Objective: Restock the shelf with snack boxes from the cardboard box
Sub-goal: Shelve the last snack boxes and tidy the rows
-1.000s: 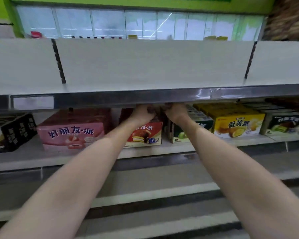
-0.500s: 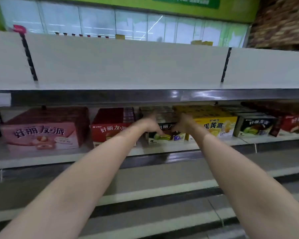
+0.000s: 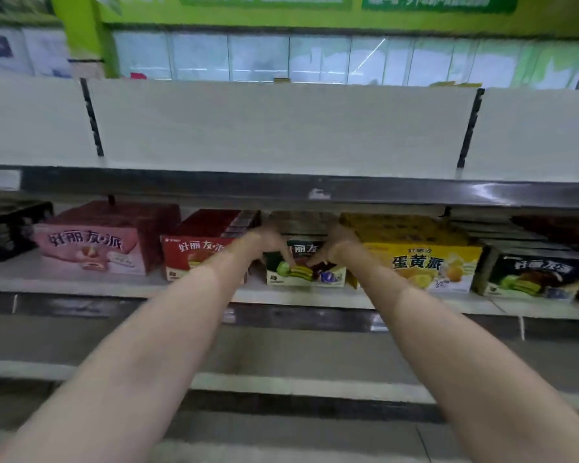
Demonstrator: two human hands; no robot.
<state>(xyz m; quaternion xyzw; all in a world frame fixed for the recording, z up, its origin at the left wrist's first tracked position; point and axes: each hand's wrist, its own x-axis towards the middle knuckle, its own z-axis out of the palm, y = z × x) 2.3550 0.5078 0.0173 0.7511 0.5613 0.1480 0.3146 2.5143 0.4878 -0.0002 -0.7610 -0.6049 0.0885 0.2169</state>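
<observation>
A dark green snack box (image 3: pixel 304 275) stands on the middle shelf (image 3: pixel 114 287) between a red box (image 3: pixel 194 255) and a yellow box (image 3: pixel 418 259). My left hand (image 3: pixel 264 243) and my right hand (image 3: pixel 335 247) both reach to its front face, with fingers pointing down and touching the upper part of the box. Neither hand curls round it. The cardboard box is out of view.
A pink box (image 3: pixel 94 248) and a black box (image 3: pixel 7 228) stand further left, another dark green box (image 3: pixel 532 275) to the right. The upper shelf (image 3: pixel 281 128) hangs just above my hands. Lower shelves step out toward me.
My hands have come out from deep under the upper shelf, shifted right from beside the red box, and now rest on the front of the dark green box.
</observation>
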